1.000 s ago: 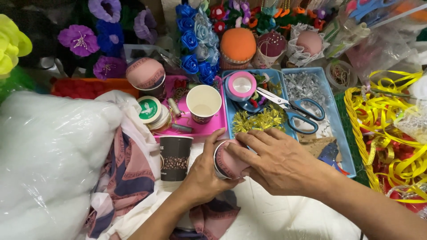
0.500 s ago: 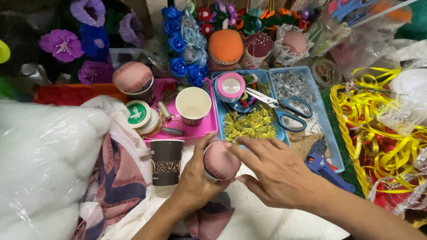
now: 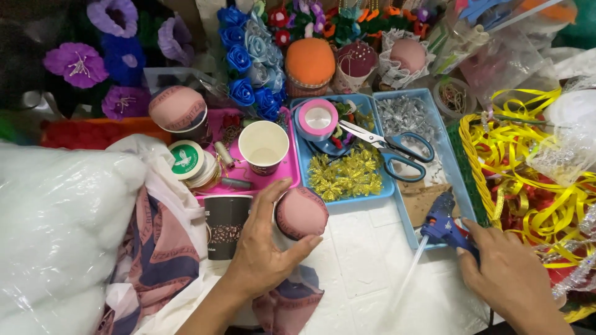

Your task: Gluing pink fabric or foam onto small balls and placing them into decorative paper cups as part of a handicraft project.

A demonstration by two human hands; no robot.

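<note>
Fabric-topped cup (image 3: 300, 214), pinched in left hand (image 3: 264, 248) grip (fingers curled round), right hand (image 3: 512, 276) closing on blue glue gun (image 3: 444, 224).

Left hand (image 3: 261, 254) wraps the padded cup (image 3: 300, 214) at table (image 3: 366, 267) centre; a paper cup (image 3: 226, 224) stands just left of it, touching the hand; behind these a tray (image 3: 288, 177) carries an open cup (image 3: 264, 146), a tape roll (image 3: 186, 159) and another padded cup (image 3: 178, 111) (far-left corner); right of it a bin (image 3: 379, 189) holds a ribbon spool (image 3: 317, 119), bows (image 3: 346, 175) and scissors (image 3: 388, 147); right hand (image 3: 512, 276) touches the glue gun (image 3: 442, 224) at the next bin's near end; basket of ribbons (image 3: 528, 161) far right; stuffing bag (image 3: 59, 236) far left.
</note>
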